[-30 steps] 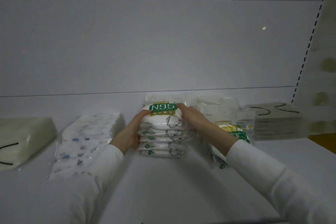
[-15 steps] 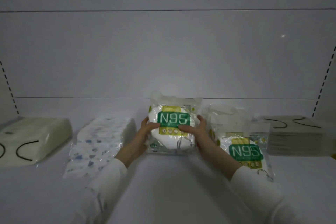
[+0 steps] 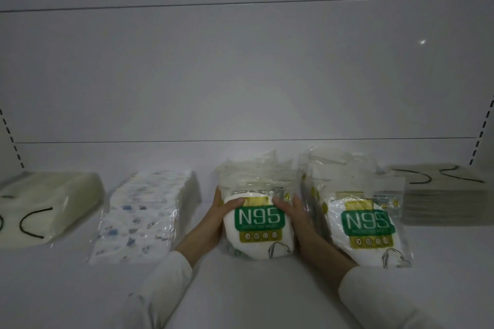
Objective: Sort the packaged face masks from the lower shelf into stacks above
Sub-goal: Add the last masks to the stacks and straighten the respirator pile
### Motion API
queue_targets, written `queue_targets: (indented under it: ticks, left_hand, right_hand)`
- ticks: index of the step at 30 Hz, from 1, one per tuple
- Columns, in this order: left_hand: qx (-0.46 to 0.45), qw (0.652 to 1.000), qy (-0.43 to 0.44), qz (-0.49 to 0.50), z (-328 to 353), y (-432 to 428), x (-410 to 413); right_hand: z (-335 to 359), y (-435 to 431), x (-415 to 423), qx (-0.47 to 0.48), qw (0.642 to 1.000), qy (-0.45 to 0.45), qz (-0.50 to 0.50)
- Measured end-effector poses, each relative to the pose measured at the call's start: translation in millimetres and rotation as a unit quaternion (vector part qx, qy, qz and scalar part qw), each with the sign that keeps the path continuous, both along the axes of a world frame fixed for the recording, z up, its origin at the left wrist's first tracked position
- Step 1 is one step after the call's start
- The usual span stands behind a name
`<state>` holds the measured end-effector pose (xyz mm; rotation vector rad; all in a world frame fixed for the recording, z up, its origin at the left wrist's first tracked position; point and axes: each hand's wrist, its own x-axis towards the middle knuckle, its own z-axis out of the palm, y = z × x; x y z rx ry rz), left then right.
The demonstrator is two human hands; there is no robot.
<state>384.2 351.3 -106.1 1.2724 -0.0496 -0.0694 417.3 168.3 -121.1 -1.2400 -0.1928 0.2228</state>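
Observation:
A stack of N95 mask packs (image 3: 258,224), white with a green label, stands in the middle of the white shelf (image 3: 254,294). My left hand (image 3: 213,219) grips the stack's left side with the thumb on top. My right hand (image 3: 296,219) grips its right side, thumb over the top pack. A second N95 stack (image 3: 366,224) stands just to the right, partly behind my right wrist.
To the left lie a pack of patterned masks (image 3: 144,211) and a pale pack with black ear loops (image 3: 40,208). A flat stack of pale masks with black loops (image 3: 441,195) sits at the far right. The white back wall (image 3: 240,75) closes the shelf behind.
The view has tilted down and come closer, so the pack tops show. Both hands have stayed on the sides of the middle N95 stack.

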Motion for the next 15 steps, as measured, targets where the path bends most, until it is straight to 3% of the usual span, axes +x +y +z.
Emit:
queue_targets:
  ticks: [6,11,15]
  left_hand:
    - [0.018,0.998,0.056,0.016,24,2,2]
    - [-0.004,0.995,0.097,-0.035,20,16,1]
    - [-0.038,0.994,0.096,-0.022,18,7,3]
  right_hand:
    - [22,3,-1,-0.001,0.994,0.082,0.077]
    - [15,0,-1,-0.001,1.000,-0.016,-0.012]
    - [7,14,13,0.004,1.000,0.009,0.003]
